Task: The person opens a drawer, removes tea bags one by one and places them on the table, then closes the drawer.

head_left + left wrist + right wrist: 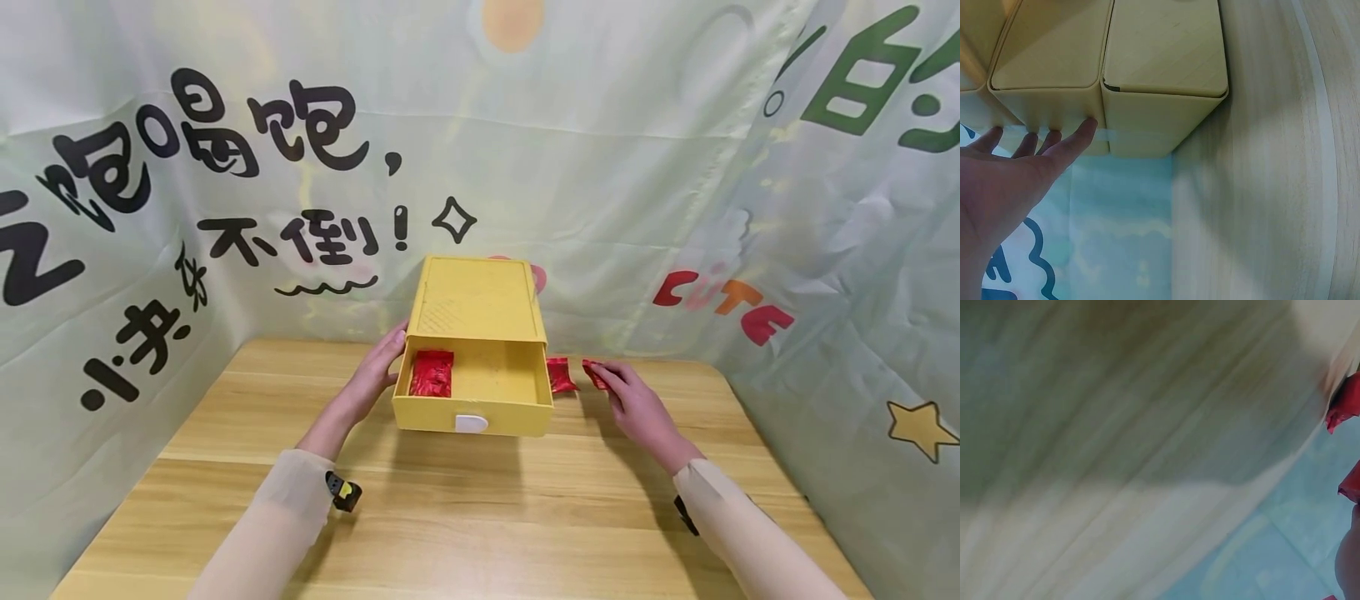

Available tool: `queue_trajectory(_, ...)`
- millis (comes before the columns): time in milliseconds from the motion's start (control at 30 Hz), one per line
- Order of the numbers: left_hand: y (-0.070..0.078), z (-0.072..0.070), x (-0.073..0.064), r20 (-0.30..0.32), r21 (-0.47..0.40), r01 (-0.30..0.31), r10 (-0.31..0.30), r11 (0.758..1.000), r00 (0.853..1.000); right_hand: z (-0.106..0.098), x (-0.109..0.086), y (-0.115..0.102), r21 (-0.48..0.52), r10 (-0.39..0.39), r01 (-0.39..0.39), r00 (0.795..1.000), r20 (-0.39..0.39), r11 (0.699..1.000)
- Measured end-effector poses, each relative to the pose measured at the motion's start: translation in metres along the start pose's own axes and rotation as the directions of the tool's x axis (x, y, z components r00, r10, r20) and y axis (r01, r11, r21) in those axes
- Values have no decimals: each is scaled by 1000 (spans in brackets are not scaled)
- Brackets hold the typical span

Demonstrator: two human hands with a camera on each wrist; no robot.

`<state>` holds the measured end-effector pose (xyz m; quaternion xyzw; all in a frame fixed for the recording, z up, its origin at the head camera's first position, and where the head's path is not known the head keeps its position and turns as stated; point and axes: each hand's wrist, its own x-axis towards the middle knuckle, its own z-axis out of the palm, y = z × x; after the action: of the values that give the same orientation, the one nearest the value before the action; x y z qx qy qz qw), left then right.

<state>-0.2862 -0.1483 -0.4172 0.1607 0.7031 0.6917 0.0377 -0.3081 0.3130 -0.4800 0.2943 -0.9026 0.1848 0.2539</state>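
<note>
A yellow drawer box (480,296) stands on the table with its top drawer (420,414) pulled out toward me. Inside that drawer, at the left, lies a red packet (431,373). My left hand (375,367) rests against the box's left side; in the left wrist view its fingers (1079,139) reach along the yellow wall, fairly straight. To the right of the box, my right hand (641,408) pinches a small red packet (595,374) between thumb and fingers. Another red packet (560,375) lies on the table close by the box. The right wrist view catches the held packet (1351,483) at its edge.
The wooden table (465,517) reaches back to a printed cloth backdrop (600,208), which also hangs at both sides. A white tab handle (471,424) sticks out from the drawer front.
</note>
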Motion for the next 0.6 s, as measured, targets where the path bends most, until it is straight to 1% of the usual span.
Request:
queue_trajectory(233, 0, 0, 0, -3, 2, 3, -3, 1000, 1000, 7, 4, 6, -50, 39, -35, 996, 79, 998)
queue_trajectory(333, 1, 1, -1, -5, -5, 8, -8, 1000, 1000, 11, 5, 9, -68, 52, -46, 995, 85, 997)
queue_trajectory(467, 1, 2, -1, 2, -14, 16, -16, 1000, 1000, 14, 7, 10, -86, 48, -41, 995, 84, 995)
queue_trajectory(600, 2, 2, 0, 2, -8, 12, -12, 1000, 1000, 16, 9, 9, -102, 55, -44, 993, 101, 994)
